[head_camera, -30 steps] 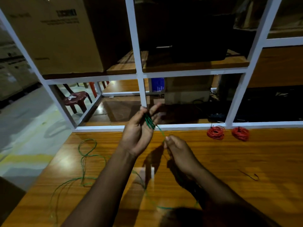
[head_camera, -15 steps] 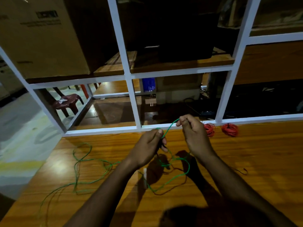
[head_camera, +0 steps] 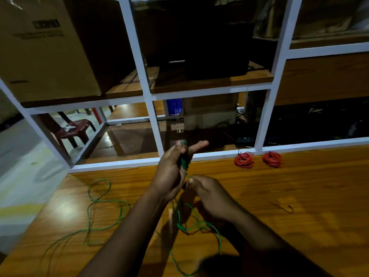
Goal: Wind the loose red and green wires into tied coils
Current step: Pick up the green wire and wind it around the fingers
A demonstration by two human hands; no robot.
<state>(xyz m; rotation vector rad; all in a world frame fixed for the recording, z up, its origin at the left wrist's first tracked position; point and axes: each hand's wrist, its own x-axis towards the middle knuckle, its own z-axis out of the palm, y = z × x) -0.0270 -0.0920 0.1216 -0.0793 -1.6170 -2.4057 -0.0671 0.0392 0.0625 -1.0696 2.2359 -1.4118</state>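
Observation:
My left hand [head_camera: 171, 172] is raised over the wooden table [head_camera: 299, 196] and holds several turns of green wire [head_camera: 184, 162] wound around its fingers, with one finger pointing right. Just below it, my right hand [head_camera: 207, 192] pinches the green strand that leads into the turns. The loose rest of the green wire [head_camera: 99, 200] trails in loops across the table to the left and under my forearms. Two wound red wire coils [head_camera: 244, 160] [head_camera: 272, 159] lie by the table's far edge on the right.
A white metal shelf frame [head_camera: 155, 124] rises along the table's far edge, with a cardboard box [head_camera: 46, 47] and dark equipment on its shelves. A short dark wire scrap [head_camera: 283, 207] lies on the table at right. A red plastic stool [head_camera: 73, 128] stands beyond.
My right hand has dropped from beside the frame to below my left hand, drawing the green strand down. My left hand has lifted, with more green wire around its fingers.

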